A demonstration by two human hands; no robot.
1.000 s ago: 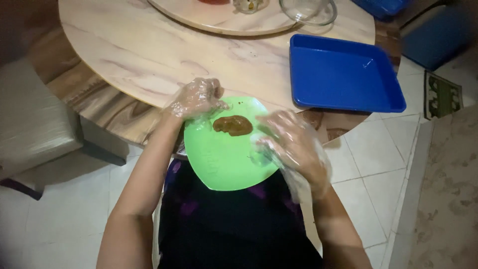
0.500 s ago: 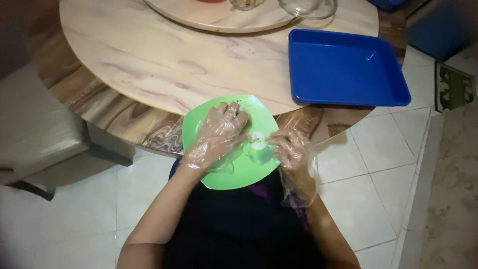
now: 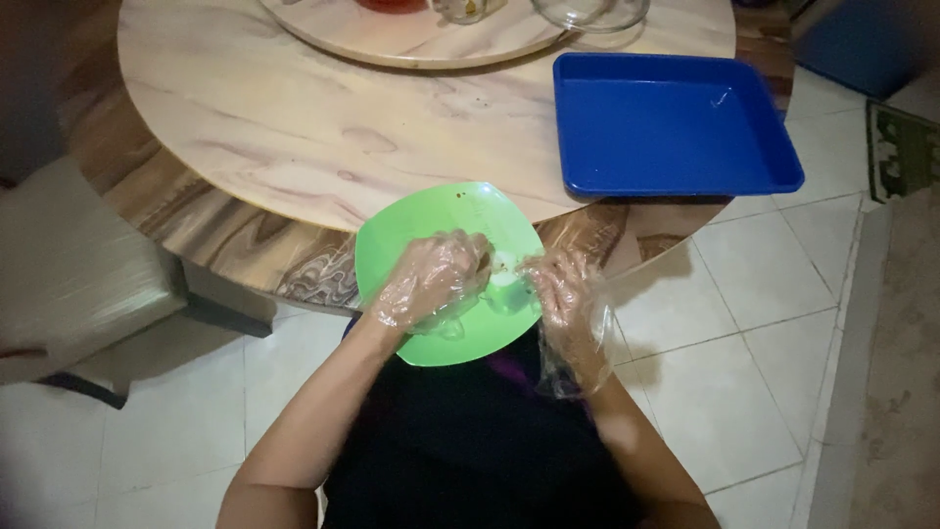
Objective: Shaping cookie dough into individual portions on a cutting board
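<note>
While I'm watching, left hand (image 3: 431, 279) is curling closed over something on the green plate (image 3: 411, 220) at the table (image 3: 294, 127) edge; right hand (image 3: 558, 289), half-open, is pinching the plate rim. Blue tray (image 3: 676, 127) isn't holding anything yet.

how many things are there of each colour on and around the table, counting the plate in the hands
green: 1, the green plate
blue: 1, the blue tray
clear: 2, the disposable gloves on the left hand and right hand
total: 4
</note>
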